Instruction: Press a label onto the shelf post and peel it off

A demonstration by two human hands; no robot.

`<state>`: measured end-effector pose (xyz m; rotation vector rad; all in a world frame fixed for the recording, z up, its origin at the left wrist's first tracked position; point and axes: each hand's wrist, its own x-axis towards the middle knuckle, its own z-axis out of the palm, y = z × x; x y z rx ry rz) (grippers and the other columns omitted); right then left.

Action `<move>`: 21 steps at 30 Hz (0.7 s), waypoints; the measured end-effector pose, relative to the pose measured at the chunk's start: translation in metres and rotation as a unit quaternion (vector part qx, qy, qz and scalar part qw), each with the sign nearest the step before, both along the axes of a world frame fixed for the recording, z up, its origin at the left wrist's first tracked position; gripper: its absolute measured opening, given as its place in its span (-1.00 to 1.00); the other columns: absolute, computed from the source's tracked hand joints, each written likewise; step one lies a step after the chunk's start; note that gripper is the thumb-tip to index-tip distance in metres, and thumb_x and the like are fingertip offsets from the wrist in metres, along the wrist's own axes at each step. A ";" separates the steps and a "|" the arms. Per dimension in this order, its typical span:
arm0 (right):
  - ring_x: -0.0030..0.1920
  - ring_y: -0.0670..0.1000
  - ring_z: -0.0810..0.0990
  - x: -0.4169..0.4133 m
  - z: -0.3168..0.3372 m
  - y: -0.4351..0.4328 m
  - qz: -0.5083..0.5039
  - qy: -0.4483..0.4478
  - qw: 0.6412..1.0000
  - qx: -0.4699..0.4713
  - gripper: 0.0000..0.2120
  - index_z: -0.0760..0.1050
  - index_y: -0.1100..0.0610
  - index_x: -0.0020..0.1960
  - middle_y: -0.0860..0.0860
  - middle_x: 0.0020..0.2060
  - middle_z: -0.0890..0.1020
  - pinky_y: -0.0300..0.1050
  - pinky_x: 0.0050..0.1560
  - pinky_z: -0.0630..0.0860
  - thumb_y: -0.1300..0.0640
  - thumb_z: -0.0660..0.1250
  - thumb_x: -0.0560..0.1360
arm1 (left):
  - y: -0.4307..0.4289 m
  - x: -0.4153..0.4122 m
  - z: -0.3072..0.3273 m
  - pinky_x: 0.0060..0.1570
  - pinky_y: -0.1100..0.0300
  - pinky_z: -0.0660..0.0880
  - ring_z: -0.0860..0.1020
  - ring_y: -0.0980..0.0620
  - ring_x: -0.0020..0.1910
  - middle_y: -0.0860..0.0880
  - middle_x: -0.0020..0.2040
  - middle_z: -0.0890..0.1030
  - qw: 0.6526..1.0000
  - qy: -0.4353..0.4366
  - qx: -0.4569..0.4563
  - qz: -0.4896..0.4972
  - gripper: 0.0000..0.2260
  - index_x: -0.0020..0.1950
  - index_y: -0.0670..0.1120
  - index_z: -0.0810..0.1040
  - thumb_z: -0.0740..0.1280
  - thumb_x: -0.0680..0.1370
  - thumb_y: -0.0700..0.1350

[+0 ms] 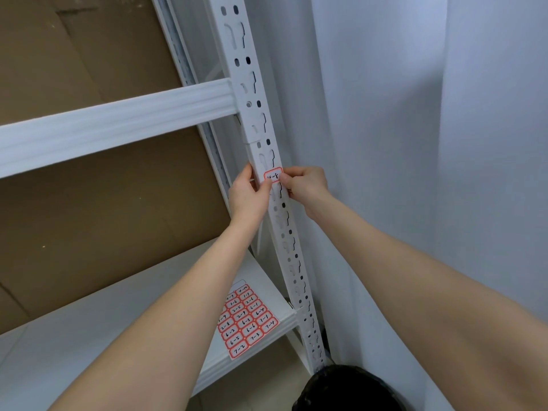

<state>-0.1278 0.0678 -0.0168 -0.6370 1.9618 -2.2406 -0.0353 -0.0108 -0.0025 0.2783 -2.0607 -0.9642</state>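
A: Where's the label (273, 176)?

B: Flat on the white upright post (268, 149), long axis across it. Left hand (248, 197) pinches its left edge, right hand (305, 186) its right, fingers curled.

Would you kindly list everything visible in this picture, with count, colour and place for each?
label: one, white with a red border and handwriting, on the front of the post, held at both ends.
post: one, white with slots, upright, centre.
beam: one, white, running left from the post.
shelf board: one, white, lower left.
label sheet: one, red-bordered labels with handwritten numbers, lying on the shelf board near the post.
cardboard: brown, behind the shelves, left.
curtain: white, right.
dark object: one, black, bottom edge by the post's foot; cannot tell what it is.
left hand: one, thumb and fingers pinch the label's left end.
right hand: one, fingertips pinch the label's right end.
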 end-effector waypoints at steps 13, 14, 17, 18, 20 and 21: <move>-0.01 0.00 0.64 0.015 0.007 0.008 0.000 0.066 0.997 0.049 -0.76 0.62 0.11 0.08 0.01 -0.03 0.69 -0.03 0.10 0.55 0.12 0.45 0.42 | 0.002 0.000 0.001 -0.04 0.28 0.42 0.51 0.15 -0.01 0.06 0.10 0.59 1.000 0.003 0.012 0.007 -0.73 0.25 -0.05 0.52 0.33 0.54 -0.19; -0.02 -0.01 0.64 0.015 0.008 0.008 -0.017 0.079 0.995 0.060 -0.77 0.63 0.10 0.08 0.00 -0.03 0.69 -0.05 0.09 0.55 0.11 0.44 0.43 | 0.002 0.000 0.001 -0.05 0.27 0.43 0.51 0.14 -0.03 0.08 0.06 0.59 1.000 0.004 0.006 0.010 -0.73 0.23 -0.05 0.53 0.33 0.54 -0.19; -0.02 -0.01 0.63 0.013 0.009 0.009 -0.020 0.088 0.993 0.081 -0.79 0.63 0.09 0.07 0.00 -0.03 0.69 -0.03 0.10 0.55 0.11 0.43 0.44 | 0.001 -0.002 0.002 -0.01 0.19 0.48 0.53 0.09 -0.02 0.09 0.04 0.58 1.000 -0.002 -0.005 0.016 -0.75 0.21 -0.05 0.54 0.33 0.53 -0.18; -0.01 -0.01 0.63 0.013 0.010 0.010 -0.006 0.084 0.993 0.084 -0.79 0.64 0.09 0.07 0.00 -0.04 0.69 -0.01 0.11 0.56 0.11 0.42 0.44 | 0.001 -0.001 0.002 0.01 0.16 0.49 0.53 0.08 0.00 0.07 0.06 0.59 1.000 -0.005 -0.009 0.019 -0.76 0.21 -0.06 0.53 0.33 0.54 -0.16; -0.05 0.00 0.63 0.013 0.009 0.012 0.001 0.084 0.993 0.079 -0.82 0.66 0.07 0.00 -0.01 -0.12 0.69 0.03 0.10 0.57 0.04 0.40 0.44 | 0.001 -0.001 0.002 0.03 0.13 0.49 0.53 0.06 0.01 0.04 0.07 0.59 1.000 -0.007 -0.001 0.018 -0.76 0.22 -0.08 0.52 0.33 0.55 -0.11; -0.12 0.00 0.61 0.014 0.011 0.012 -0.006 0.089 0.993 0.080 -0.82 0.67 0.05 -0.05 -0.02 -0.20 0.68 0.03 0.07 0.58 0.00 0.40 0.43 | 0.002 -0.001 0.003 0.04 0.13 0.49 0.53 0.06 0.01 0.05 0.05 0.58 1.000 -0.006 0.009 0.016 -0.75 0.21 -0.08 0.52 0.33 0.55 -0.07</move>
